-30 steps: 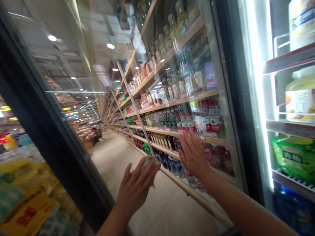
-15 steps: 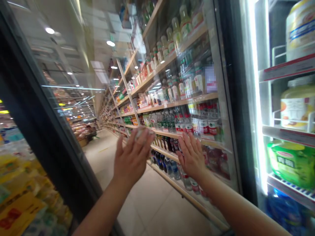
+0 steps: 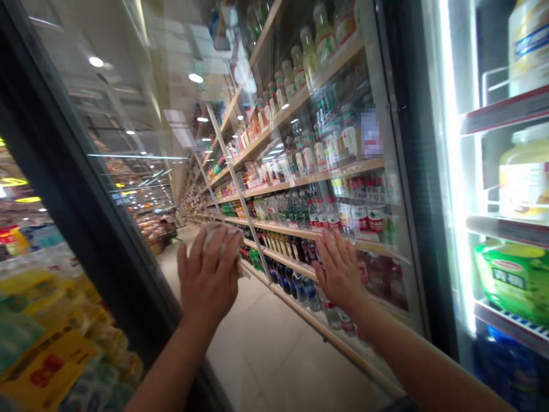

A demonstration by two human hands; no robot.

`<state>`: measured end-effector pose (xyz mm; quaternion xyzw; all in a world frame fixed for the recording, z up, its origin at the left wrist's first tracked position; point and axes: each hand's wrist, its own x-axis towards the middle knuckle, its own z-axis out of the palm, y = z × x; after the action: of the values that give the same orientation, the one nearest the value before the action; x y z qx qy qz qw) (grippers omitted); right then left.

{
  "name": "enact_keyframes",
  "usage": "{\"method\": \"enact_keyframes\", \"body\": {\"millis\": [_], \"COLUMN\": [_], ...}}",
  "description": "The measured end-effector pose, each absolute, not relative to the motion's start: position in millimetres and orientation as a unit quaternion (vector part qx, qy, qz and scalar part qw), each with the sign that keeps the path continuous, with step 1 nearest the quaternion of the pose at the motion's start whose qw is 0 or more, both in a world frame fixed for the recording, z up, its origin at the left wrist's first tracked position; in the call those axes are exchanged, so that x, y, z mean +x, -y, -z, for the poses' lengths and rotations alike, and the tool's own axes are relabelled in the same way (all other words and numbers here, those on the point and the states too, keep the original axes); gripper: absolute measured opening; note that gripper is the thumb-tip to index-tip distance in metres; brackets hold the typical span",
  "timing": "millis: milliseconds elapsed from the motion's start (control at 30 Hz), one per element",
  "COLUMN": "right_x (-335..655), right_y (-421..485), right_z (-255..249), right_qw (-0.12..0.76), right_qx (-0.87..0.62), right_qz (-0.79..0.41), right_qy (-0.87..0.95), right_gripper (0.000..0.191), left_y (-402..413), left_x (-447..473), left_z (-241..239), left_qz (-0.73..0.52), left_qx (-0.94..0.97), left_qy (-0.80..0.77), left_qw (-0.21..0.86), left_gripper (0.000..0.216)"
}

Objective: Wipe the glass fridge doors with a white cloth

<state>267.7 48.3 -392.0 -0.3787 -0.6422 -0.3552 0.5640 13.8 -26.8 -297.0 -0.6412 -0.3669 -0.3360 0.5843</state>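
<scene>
A glass door (image 3: 141, 240) with a dark frame stands in front of me, and rows of bottles show through or reflect in its pane. My left hand (image 3: 209, 274) lies over a pale crumpled cloth (image 3: 225, 232), holding it against the glass with fingers slightly spread. Most of the cloth is hidden under the palm and fingers; an edge sticks out at the top and right. To the right, my right hand (image 3: 338, 266) rests flat on the pane, fingers stretched out, with nothing in it.
Right of the door is a lit cooler with wire shelves holding a green package (image 3: 512, 280) and large jars (image 3: 523, 177). Yellow packaged goods (image 3: 60, 320) are piled at the lower left, beyond the dark door frame (image 3: 98, 200).
My left hand has moved left across the glass with the cloth, so more of the cloth shows. My right hand stays at about the same spot on the pane. The view has shifted slightly.
</scene>
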Motion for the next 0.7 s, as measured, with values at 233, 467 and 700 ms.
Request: {"method": "enact_keyframes", "body": {"millis": [233,467,700], "right_x": [268.5,268.2,268.4], "right_y": [-47.0,-46.8,-47.6], "right_z": [391.0,392.3,393.6], "right_qw": [0.56,0.558,0.56], "right_qx": [-0.379,-0.379,-0.38], "right_qz": [0.353,0.358,0.352], "right_qy": [0.647,0.646,0.646], "right_gripper": [0.07,0.065,0.064], "left_y": [28.3,30.3,30.0], "left_x": [13.5,9.7,7.9], "left_z": [350.4,315.2,370.0], "left_qz": [0.185,0.339,0.199], "left_qx": [-0.78,-0.641,-0.781], "left_qy": [0.261,0.383,0.267], "left_qw": [0.537,0.573,0.528], "left_gripper": [0.051,0.067,0.05]}}
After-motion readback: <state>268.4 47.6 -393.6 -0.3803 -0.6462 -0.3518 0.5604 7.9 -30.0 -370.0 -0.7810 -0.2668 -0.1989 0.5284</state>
